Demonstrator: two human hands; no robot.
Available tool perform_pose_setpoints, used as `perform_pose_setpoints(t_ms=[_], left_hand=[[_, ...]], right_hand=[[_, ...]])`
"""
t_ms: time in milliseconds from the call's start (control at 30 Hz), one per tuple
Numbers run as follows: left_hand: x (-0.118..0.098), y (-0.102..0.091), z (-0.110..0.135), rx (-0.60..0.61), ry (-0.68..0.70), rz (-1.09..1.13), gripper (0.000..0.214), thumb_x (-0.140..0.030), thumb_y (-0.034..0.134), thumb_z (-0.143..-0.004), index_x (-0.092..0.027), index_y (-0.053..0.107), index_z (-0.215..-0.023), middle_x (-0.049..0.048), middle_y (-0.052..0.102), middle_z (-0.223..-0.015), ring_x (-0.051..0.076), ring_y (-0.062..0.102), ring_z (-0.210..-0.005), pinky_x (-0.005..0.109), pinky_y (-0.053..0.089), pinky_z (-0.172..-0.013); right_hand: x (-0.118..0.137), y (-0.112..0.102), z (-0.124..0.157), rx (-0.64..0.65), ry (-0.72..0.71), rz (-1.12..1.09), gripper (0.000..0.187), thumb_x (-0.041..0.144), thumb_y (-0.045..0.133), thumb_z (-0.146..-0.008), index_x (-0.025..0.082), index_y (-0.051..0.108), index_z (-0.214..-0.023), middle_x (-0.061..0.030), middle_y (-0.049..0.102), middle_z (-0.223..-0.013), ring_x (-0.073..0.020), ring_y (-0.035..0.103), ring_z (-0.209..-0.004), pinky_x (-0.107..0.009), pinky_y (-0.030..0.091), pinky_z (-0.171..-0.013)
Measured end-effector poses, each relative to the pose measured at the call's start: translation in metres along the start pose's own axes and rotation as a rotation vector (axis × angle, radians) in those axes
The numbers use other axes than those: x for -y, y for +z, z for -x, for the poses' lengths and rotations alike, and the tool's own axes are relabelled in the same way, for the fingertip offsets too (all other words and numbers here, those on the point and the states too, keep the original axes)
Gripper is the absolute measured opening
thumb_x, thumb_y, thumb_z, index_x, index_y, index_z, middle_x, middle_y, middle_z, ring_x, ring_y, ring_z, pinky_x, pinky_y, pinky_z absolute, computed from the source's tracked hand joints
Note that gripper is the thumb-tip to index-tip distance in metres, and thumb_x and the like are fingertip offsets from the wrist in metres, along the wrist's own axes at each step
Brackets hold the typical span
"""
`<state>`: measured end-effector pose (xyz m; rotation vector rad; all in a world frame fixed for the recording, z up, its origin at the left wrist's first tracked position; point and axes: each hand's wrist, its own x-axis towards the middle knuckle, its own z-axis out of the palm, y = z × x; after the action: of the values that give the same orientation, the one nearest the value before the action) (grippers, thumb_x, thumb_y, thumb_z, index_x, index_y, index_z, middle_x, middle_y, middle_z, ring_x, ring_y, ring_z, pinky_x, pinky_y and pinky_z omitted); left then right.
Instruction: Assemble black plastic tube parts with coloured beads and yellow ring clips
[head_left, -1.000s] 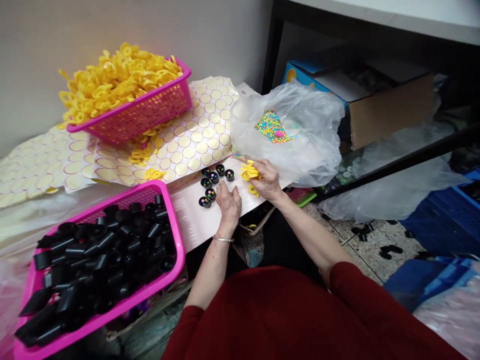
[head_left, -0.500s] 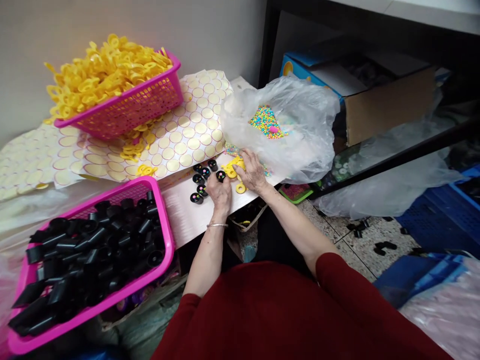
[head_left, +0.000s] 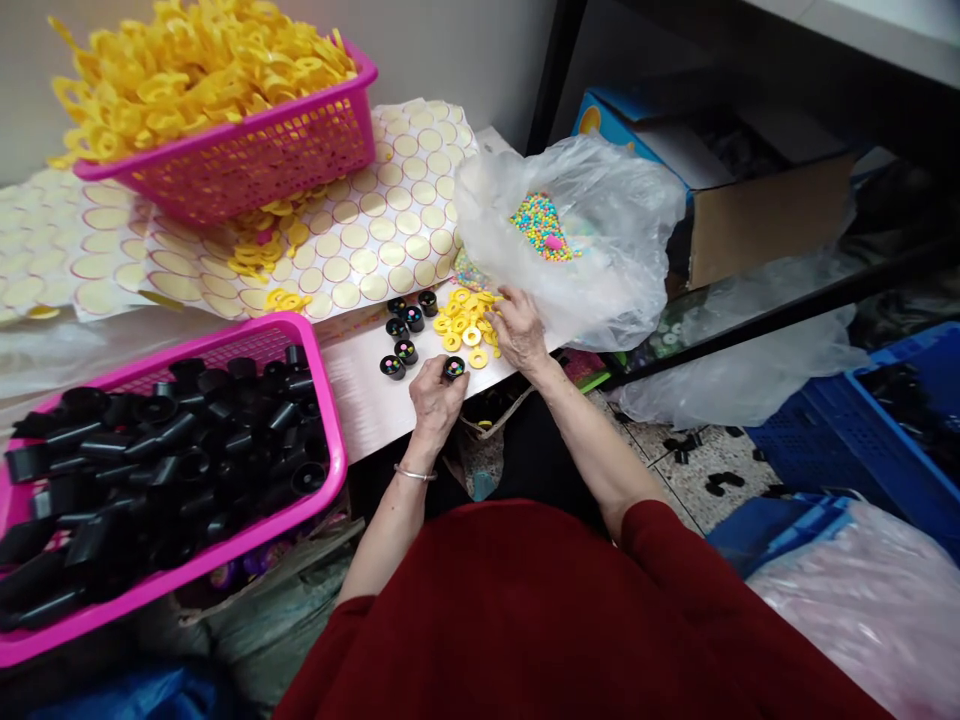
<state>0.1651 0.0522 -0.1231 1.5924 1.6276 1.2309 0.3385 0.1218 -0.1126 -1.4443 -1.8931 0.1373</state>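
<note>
My left hand [head_left: 437, 400] grips a small black plastic cylinder [head_left: 454, 368] with coloured beads in its top, near the board's front edge. Beside it, several similar black cylinders [head_left: 406, 351] stand upright with beads in them. My right hand [head_left: 520, 330] is at the right side of a loose heap of yellow plastic rings [head_left: 459, 318], fingers apart and fingertips touching the heap's edge. Whether a ring lies under those fingertips is hidden. A clear plastic bag [head_left: 622, 230] behind my right hand holds small multicoloured beads [head_left: 540, 222].
At the left is a pink basket [head_left: 330, 400] of black tubes. Behind, another pink basket [head_left: 255, 160] is heaped with yellow rings on sheets of round stickers [head_left: 390, 225]. An open cardboard box [head_left: 772, 230] sits under a shelf at right. Blue crates [head_left: 810, 410] stand on the floor.
My left hand has drawn back toward me with the black cylinder, away from the others. My right hand has shifted off the yellow rings to their right side, uncovering the heap. The view has shifted slightly.
</note>
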Motion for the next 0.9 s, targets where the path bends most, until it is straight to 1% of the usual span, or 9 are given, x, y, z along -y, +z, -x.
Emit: perform_pose_setpoints(t_ms=[67, 133, 233, 333, 467, 533, 633, 767, 900], left_hand=[[0.002, -0.002, -0.003, 0.031, -0.006, 0.023, 0.020, -0.028, 0.067, -0.064, -0.019, 0.065, -0.082, -0.0033, 0.053, -0.070, 0.010, 0.045, -0.058, 0.024, 0.039, -0.058], [0.002, -0.005, -0.004, 0.053, 0.006, 0.042, 0.021, -0.027, 0.068, -0.063, -0.018, 0.066, -0.082, -0.0035, 0.053, -0.069, 0.010, 0.044, -0.057, 0.024, 0.038, -0.057], [0.002, -0.008, -0.004, 0.056, 0.010, 0.054, 0.020, -0.024, 0.068, -0.062, -0.018, 0.067, -0.081, -0.0038, 0.054, -0.068, 0.009, 0.041, -0.055, 0.023, 0.037, -0.055], [0.001, -0.010, -0.003, 0.054, -0.027, 0.078, 0.018, -0.022, 0.066, -0.060, -0.018, 0.066, -0.078, -0.0043, 0.053, -0.067, 0.008, 0.040, -0.054, 0.023, 0.035, -0.053], [0.002, -0.011, -0.003, 0.085, -0.080, 0.131, 0.021, -0.021, 0.067, -0.056, -0.018, 0.065, -0.077, -0.0051, 0.053, -0.067, 0.007, 0.039, -0.053, 0.022, 0.034, -0.052], [0.003, -0.012, -0.003, 0.105, -0.091, 0.160, 0.022, -0.022, 0.068, -0.056, -0.018, 0.066, -0.077, -0.0050, 0.053, -0.067, 0.007, 0.039, -0.052, 0.022, 0.034, -0.051], [0.006, -0.012, -0.004, 0.123, -0.094, 0.206, 0.023, -0.024, 0.066, -0.058, -0.016, 0.068, -0.079, -0.0041, 0.053, -0.068, 0.007, 0.038, -0.052, 0.022, 0.033, -0.051], [0.011, -0.011, -0.005, 0.141, -0.121, 0.225, 0.018, -0.024, 0.061, -0.061, -0.015, 0.065, -0.076, -0.0048, 0.047, -0.062, 0.007, 0.035, -0.052, 0.021, 0.027, -0.048], [0.014, -0.011, -0.006, 0.169, -0.149, 0.199, 0.007, -0.021, 0.057, -0.059, -0.016, 0.058, -0.064, -0.0063, 0.038, -0.054, 0.006, 0.031, -0.050, 0.022, 0.023, -0.046]], right_hand=[[0.006, -0.001, 0.015, 0.002, 0.001, 0.046, 0.036, 0.037, 0.036, -0.097, 0.019, 0.066, -0.087, -0.0136, 0.062, -0.106, -0.0268, 0.053, -0.100, -0.045, 0.044, -0.090], [0.018, -0.001, 0.028, 0.058, 0.005, 0.122, 0.036, 0.040, 0.040, -0.096, 0.019, 0.066, -0.081, -0.0126, 0.062, -0.095, -0.0266, 0.052, -0.093, -0.043, 0.044, -0.083], [0.040, 0.000, 0.043, 0.179, 0.041, 0.228, 0.036, 0.048, 0.049, -0.091, 0.017, 0.067, -0.085, -0.0146, 0.061, -0.093, -0.0292, 0.049, -0.092, -0.043, 0.043, -0.077], [0.054, 0.003, 0.049, 0.240, 0.105, 0.266, 0.035, 0.047, 0.053, -0.088, 0.015, 0.066, -0.092, -0.0167, 0.061, -0.096, -0.0313, 0.050, -0.095, -0.044, 0.043, -0.077], [0.056, 0.000, 0.051, 0.141, 0.139, 0.137, 0.029, 0.041, 0.054, -0.088, 0.017, 0.066, -0.099, -0.0126, 0.061, -0.093, -0.0281, 0.053, -0.091, -0.042, 0.045, -0.078], [0.057, -0.003, 0.050, 0.091, 0.093, -0.006, 0.028, 0.040, 0.053, -0.089, 0.019, 0.065, -0.104, -0.0104, 0.062, -0.095, -0.0256, 0.054, -0.092, -0.040, 0.047, -0.081], [0.065, -0.008, 0.047, 0.168, -0.047, -0.147, 0.028, 0.038, 0.054, -0.090, 0.019, 0.064, -0.108, -0.0097, 0.061, -0.100, -0.0238, 0.054, -0.096, -0.038, 0.048, -0.085], [0.077, -0.009, 0.044, 0.298, -0.118, -0.090, 0.027, 0.035, 0.052, -0.091, 0.018, 0.064, -0.109, -0.0107, 0.060, -0.100, -0.0252, 0.053, -0.095, -0.039, 0.046, -0.086], [0.080, -0.007, 0.042, 0.360, -0.130, -0.009, 0.026, 0.034, 0.048, -0.093, 0.018, 0.064, -0.107, -0.0112, 0.059, -0.100, -0.0262, 0.051, -0.095, -0.039, 0.045, -0.085]])
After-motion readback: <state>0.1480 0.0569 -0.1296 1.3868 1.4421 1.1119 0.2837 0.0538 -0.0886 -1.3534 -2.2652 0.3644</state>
